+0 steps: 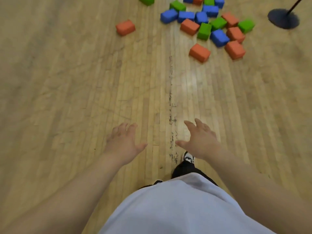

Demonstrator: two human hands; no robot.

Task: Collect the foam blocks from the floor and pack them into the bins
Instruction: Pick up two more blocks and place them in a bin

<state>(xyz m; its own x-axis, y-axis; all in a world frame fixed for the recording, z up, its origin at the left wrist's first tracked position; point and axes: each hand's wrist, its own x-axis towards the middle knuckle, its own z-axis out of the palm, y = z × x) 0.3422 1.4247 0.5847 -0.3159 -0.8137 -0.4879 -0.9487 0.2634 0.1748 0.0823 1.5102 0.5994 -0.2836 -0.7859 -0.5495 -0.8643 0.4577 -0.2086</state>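
Several foam blocks in orange, blue and green lie scattered on the wooden floor at the top right. The nearest is an orange block (pixel 199 52); another orange block (pixel 125 27) lies alone to the left, and a green block (pixel 146 0) sits at the top edge. My left hand (pixel 122 142) and my right hand (pixel 200 141) are held out in front of me, fingers spread, holding nothing, well short of the blocks. No bin is in view.
A black round stand base (pixel 283 18) with a thin pole stands at the top right beside the blocks. A dark scuffed line (pixel 171 105) runs along the floorboards between my hands. My shoe (pixel 188 157) steps forward under my right hand.
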